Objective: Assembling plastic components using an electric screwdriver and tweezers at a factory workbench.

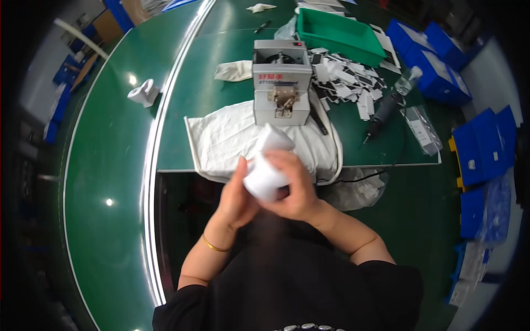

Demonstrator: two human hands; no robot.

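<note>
1. White part [265,179], motion-blurred, is at the near edge of the bench [173,144], grasped between left hand [236,194] and right hand [298,190].
2. Technique: keep both grips light but firm, and work above the cloth [225,135], which should cushion any slip.
3. Clearance: gray machine [282,80] stands directly ahead; dark tool [382,116] and scattered flat pieces [345,78] crowd the right; more room lies leftward.

Machine [281,77] at upper centre of the frame, cloth [218,140] on the worktop [179,94] before it, bin [342,47] to its upper right, pile of pieces [345,83] between machine and screwdriver [382,117], bag [422,129] right of screwdriver, left hand [236,198] and right hand [296,187] around a part [264,179] at centre
</note>
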